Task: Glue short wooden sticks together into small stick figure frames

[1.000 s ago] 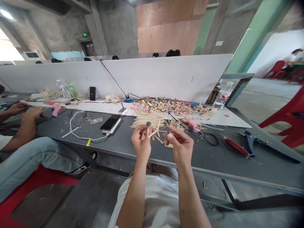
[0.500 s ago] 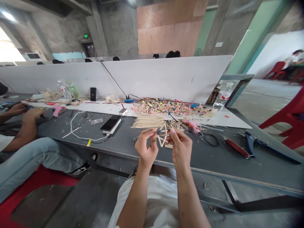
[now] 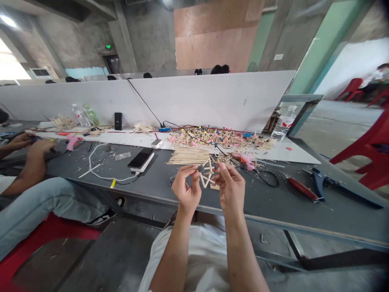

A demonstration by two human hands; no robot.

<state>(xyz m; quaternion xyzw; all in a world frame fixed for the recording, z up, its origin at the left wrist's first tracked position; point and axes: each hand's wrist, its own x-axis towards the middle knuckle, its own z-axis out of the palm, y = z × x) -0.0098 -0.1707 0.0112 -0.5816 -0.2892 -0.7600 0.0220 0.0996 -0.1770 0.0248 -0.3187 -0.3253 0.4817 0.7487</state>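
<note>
Between my hands, above the table's front part, is a small frame of wooden sticks (image 3: 206, 178) with dark round pieces at its left and right sides. My left hand (image 3: 187, 185) is closed, thumb and forefinger pinching the frame's left side by one dark round piece (image 3: 201, 168). My right hand (image 3: 231, 186) pinches the right side, where the fingers partly hide the other dark piece. Just behind lie a row of thin sticks (image 3: 188, 155) and a pink glue gun (image 3: 244, 160).
A heap of sticks with coloured ends (image 3: 209, 136) lies along the white divider (image 3: 146, 101). Left are a phone (image 3: 140, 158) and a white cable (image 3: 91, 162); right, a red-handled tool (image 3: 302, 189), a blue-handled cutter (image 3: 318, 182) and a bottle (image 3: 284, 123). A co-worker's hands (image 3: 41, 145) work at far left.
The stick frame stays pinched in both hands. My left fingers have shifted slightly, so the dark round piece on its left shows more clearly. The view has moved very slightly.
</note>
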